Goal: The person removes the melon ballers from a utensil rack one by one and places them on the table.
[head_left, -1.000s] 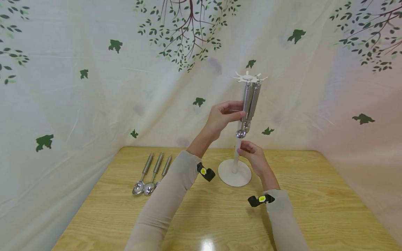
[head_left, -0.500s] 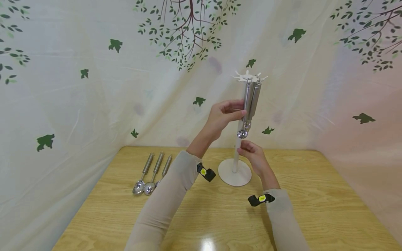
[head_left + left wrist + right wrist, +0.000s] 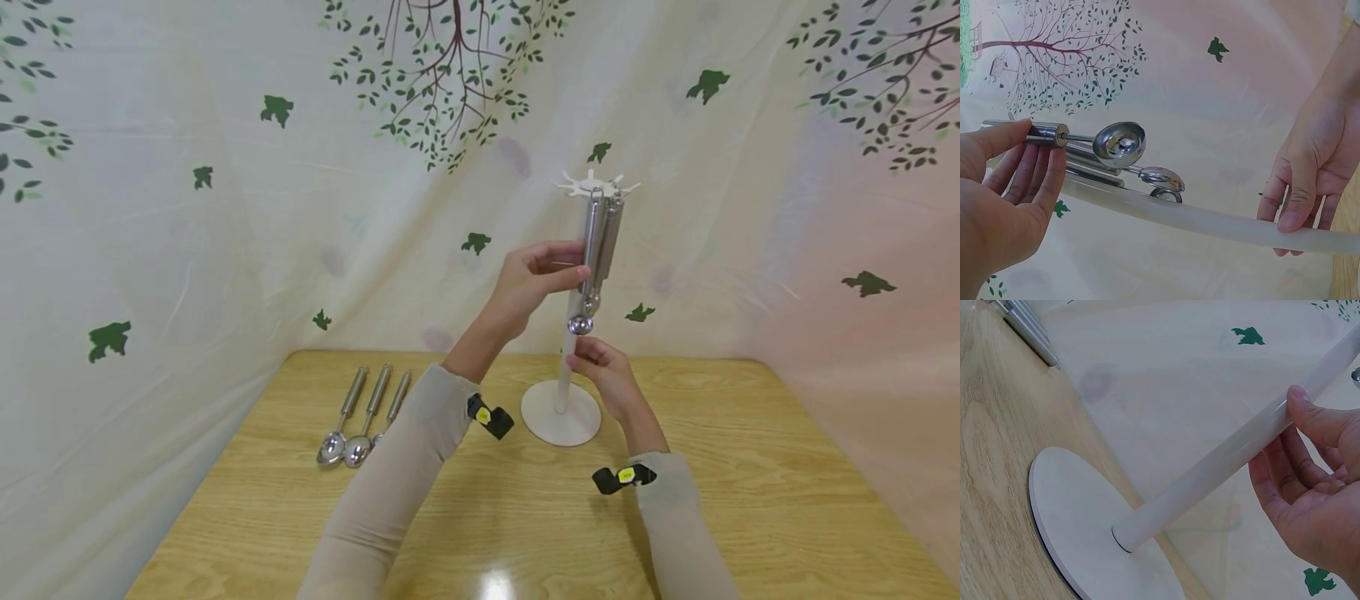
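Note:
In the head view my left hand (image 3: pixel 528 283) pinches the handle of a steel scoop (image 3: pixel 594 237), which hangs upright below the hooked white top (image 3: pixel 590 185) of a stand. The left wrist view shows its round bowl (image 3: pixel 1120 144) facing outward, thumb on one side of the handle and fingers on the other. More steel scoops (image 3: pixel 1163 179) hang close behind it along the pole. My right hand (image 3: pixel 606 379) grips the white pole (image 3: pixel 1210 465) lower down, between thumb and fingers, above the round base (image 3: pixel 561 425).
Three steel scoops (image 3: pixel 356 450) lie side by side at the left of the wooden table (image 3: pixel 750 500), one partly behind my left sleeve. A pale cloth (image 3: pixel 225 208) with printed leaves and branches hangs behind and around the table.
The scoop in my left hand has shifted slightly to the right, its bowl a little too. My right hand keeps its place on the pole.

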Tool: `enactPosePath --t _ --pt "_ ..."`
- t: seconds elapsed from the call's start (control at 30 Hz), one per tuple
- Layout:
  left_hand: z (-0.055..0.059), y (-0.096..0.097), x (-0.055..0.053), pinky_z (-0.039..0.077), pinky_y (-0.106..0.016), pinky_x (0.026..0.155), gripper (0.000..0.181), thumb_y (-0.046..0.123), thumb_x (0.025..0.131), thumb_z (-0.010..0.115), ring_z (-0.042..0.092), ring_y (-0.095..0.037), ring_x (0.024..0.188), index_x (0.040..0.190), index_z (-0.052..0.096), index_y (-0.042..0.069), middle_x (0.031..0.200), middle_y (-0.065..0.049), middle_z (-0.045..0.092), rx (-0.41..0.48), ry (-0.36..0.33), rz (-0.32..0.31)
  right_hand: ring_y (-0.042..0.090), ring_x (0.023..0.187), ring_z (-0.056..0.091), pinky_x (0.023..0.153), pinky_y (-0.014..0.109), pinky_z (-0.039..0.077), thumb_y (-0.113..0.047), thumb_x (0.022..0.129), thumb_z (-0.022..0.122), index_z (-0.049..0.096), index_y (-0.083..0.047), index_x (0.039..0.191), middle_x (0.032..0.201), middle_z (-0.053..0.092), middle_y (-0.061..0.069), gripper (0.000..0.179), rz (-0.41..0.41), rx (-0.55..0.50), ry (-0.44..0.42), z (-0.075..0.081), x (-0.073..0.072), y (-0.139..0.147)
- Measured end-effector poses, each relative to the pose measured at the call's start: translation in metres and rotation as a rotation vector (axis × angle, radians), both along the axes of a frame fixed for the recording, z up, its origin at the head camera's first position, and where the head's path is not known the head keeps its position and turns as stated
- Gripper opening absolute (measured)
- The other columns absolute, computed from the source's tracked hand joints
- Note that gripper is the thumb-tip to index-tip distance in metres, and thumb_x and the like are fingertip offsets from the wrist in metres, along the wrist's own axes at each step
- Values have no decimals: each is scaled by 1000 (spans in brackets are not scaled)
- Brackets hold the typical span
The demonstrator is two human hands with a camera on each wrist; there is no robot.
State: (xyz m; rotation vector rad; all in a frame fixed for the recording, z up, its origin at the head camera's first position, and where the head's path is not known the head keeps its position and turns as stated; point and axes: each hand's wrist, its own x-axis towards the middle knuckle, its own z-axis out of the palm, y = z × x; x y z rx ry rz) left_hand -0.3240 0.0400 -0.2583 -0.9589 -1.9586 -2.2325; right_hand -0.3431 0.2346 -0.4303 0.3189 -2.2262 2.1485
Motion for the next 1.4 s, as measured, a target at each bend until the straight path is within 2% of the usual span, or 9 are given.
enactPosePath --t 0.4,0.63,0.8,1.17,1.4 --pt "1 -6 6 59 -36 100 35 1 95 69 72 -23 104 130 64 -3 124 -22 69 -12 23 -25 9 107 62 95 17 54 -14 100 67 61 -2 130 107 69 -13 34 -3 6 0 0 0 0" --pt "-5 -13 5 60 -38 96 36 1 94 70 73 -23 103 129 65 -3 123 -21 70 -8 -8 -37 8 106 63 94 17 55 -12 100 66 65 -9 124 107 70 -13 25 0 -9 -2 0 0 0" --pt "-10 -19 3 62 -40 93 36 -2 92 71 74 -20 96 128 65 -4 119 -22 71 -12 -40 -45 8 106 63 95 18 55 -13 100 66 66 -11 125 109 70 -14 25 9 -16 9 -1 0 0" --pt "-32 -40 -3 62 -41 91 35 -2 92 71 74 -14 88 126 66 -6 117 -21 73 -64 -116 -39 7 102 65 92 18 56 -9 100 64 59 1 131 104 71 -14 33 5 -12 20 0 0 -2" --pt "-52 -59 -6 62 -38 90 34 0 91 73 74 -14 87 124 68 -4 110 -12 76 -109 -176 -14 6 102 65 91 18 56 -9 99 66 59 4 131 103 71 -14 35 -5 -16 16 -1 0 -3"
